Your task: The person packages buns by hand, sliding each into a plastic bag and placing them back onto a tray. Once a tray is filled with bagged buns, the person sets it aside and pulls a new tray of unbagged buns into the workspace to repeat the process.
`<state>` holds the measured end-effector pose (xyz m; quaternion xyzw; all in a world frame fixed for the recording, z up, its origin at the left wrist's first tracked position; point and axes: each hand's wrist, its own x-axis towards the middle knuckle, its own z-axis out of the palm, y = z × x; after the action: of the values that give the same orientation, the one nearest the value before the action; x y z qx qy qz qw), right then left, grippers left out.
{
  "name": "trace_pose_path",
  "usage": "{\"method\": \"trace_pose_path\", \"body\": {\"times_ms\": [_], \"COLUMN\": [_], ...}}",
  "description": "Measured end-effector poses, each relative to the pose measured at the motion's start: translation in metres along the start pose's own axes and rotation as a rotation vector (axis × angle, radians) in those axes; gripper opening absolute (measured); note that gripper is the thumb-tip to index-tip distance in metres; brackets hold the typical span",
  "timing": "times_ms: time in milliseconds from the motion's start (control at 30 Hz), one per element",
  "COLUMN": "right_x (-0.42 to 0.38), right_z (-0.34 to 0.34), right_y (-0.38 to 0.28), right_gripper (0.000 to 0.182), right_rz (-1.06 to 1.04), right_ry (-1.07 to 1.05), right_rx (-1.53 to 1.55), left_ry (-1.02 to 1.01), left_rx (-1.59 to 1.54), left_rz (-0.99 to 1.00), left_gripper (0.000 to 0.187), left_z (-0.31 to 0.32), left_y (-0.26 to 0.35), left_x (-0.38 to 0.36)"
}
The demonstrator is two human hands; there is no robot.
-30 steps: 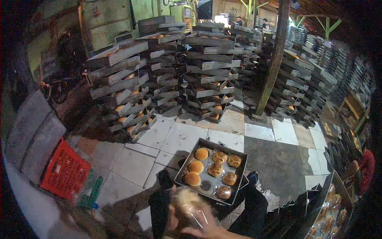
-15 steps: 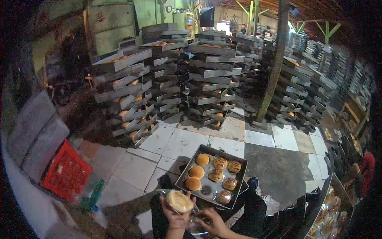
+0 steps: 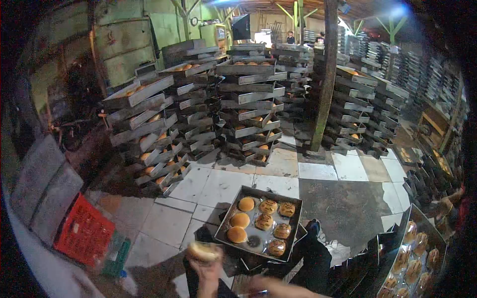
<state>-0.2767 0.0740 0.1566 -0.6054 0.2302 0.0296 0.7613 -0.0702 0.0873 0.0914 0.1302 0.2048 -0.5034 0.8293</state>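
A round bun [image 3: 203,251] rests in my left hand [image 3: 208,269], whose fingers curl around it. Its golden top and pale side both show, slightly smeared by motion. Low in the view, my right hand [image 3: 266,284] is blurred, and its fingers cannot be made out. Just beyond both hands a dark metal tray [image 3: 294,238] lies tilted over my legs. Three plain golden buns [image 3: 239,220] line its left side. Several shiny, dark-striped buns in clear wrapping [image 3: 265,221] fill the middle and right of the tray.
At the lower right stands another tray of wrapped buns [image 3: 413,270]. A red plastic crate [image 3: 84,231] and a green crate [image 3: 117,252] are on the left. Tall stacks of metal trays [image 3: 251,107] and a wooden post [image 3: 326,79] rise from the tiled floor ahead.
My left hand has moved slightly left, and the bun has turned from its pale face to a side-on view. My right hand has drawn down, away from the left. The camera view has shifted.
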Motion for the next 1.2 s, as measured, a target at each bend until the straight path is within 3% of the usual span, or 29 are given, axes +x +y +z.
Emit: {"method": "trace_pose_path", "body": {"times_ms": [33,67,100,167,200,233,267,300,333,367,400,433,467,500,567,600,667,733,800,833,867,900,933,967,1000,1067,1133,1167,1200], "right_x": [0.004,0.017,0.028,0.043,0.047,0.058,0.077,0.09,0.098,0.108,0.109,0.104,0.103,0.107,0.113,0.138,0.133,0.127,0.109,0.109,0.11,0.113,0.083,0.082,0.077,0.088,0.119,0.149,0.158], "right_z": [-0.017,-0.028,-0.031,-0.023,-0.013,-0.014,-0.016,-0.01,0.014,0.034,0.048,0.065,0.076,0.077,0.075,0.078,0.06,0.046,0.052,0.053,0.059,0.063,0.065,0.058,0.057,0.045,0.022,0.003,-0.009], "right_y": [-0.015,-0.007,-0.005,0.015,0.011,0.031,0.049,0.072,0.109,0.133,0.119,0.102,0.098,0.096,0.097,0.116,0.091,0.076,0.053,0.06,0.072,0.08,0.017,0.0,-0.01,-0.006,-0.025,-0.014,-0.024], "right_gripper": [0.08,0.092,0.092,0.09,0.081,0.071,0.06,0.05,0.048,0.052,0.054,0.056,0.05,0.05,0.037,0.03,0.017,0.025,0.008,0.008,0.013,0.023,0.021,0.021,0.019,0.007,0.01,0.017,0.019], "right_rz": [-0.543,-0.748,-0.77,-0.644,-0.562,-0.531,-0.487,-0.428,-0.322,-0.217,-0.115,-0.013,-0.018,-0.008,-0.093,-0.337,-0.249,-0.21,-0.55,-0.551,-0.44,-0.333,-0.268,-0.271,-0.482,-0.783,-0.763,-0.8,-0.654], "right_ry": [0.445,0.719,0.631,0.598,0.492,0.413,0.255,0.101,0.271,0.438,0.537,0.63,0.82,0.819,0.772,0.946,0.805,0.724,0.883,0.884,0.871,0.854,0.82,0.815,0.803,0.785,0.802,0.807,0.88], "right_rx": [-0.626,-0.683,-0.46,-0.315,0.03,0.025,0.1,0.178,0.001,-0.183,0.077,0.34,-0.007,-0.004,-0.164,-0.006,-0.189,-0.324,-0.34,-0.342,-0.203,-0.062,-0.278,-0.277,-0.303,-0.451,-0.658,-0.549,-0.514], "left_ry": [0.039,0.042,0.044,0.04,0.044,0.04,0.018,-0.045,-0.11,-0.088,0.102,0.106,0.189,0.274,0.137,0.097,0.053,-0.132,-0.185,-0.236,-0.216,-0.22,-0.287,-0.344,-0.555,-0.236,-0.273,-0.201,-0.071], "left_rx": [0.333,0.337,0.395,0.493,0.554,0.617,0.76,1.215,1.668,1.76,1.901,1.9,1.862,1.821,1.908,1.858,1.798,1.775,1.817,1.859,1.835,1.843,1.842,1.836,1.627,1.978,1.925,1.856,1.693], "left_rz": [-0.026,-0.021,0.017,0.092,0.135,0.185,0.15,0.29,0.42,0.365,0.229,0.231,0.344,0.447,0.559,0.486,0.417,0.965,0.907,0.844,0.587,0.587,0.628,0.663,0.7,0.508,0.685,0.672,0.664], "left_gripper": [0.06,0.06,0.056,0.049,0.046,0.043,0.037,0.036,0.036,0.036,0.037,0.037,0.037,0.038,0.036,0.035,0.033,0.03,0.028,0.027,0.027,0.027,0.026,0.025,0.013,0.024,0.012,0.008,0.004], "left_z": [0.011,0.01,-0.001,-0.026,-0.033,-0.036,-0.027,-0.048,-0.071,-0.067,-0.068,-0.072,-0.078,-0.086,-0.113,-0.095,-0.075,-0.069,-0.06,-0.059,-0.076,-0.062,-0.035,-0.02,-0.035,-0.009,0.034,0.043,0.052], "left_y": [-0.002,-0.002,-0.002,-0.007,-0.003,0.004,0.024,0.042,0.055,0.062,0.071,0.072,0.07,0.07,0.069,0.068,0.066,0.066,0.066,0.065,0.069,0.068,0.065,0.062,0.067,0.075,0.073,0.077,0.081], "left_x": [-0.017,-0.029,-0.042,-0.061,-0.073,-0.082,-0.094,-0.1,-0.108,-0.11,-0.116,-0.114,-0.112,-0.113,-0.087,-0.083,-0.077,-0.074,-0.079,-0.08,-0.077,-0.083,-0.092,-0.099,-0.088,-0.092,-0.063,-0.042,-0.032]}}
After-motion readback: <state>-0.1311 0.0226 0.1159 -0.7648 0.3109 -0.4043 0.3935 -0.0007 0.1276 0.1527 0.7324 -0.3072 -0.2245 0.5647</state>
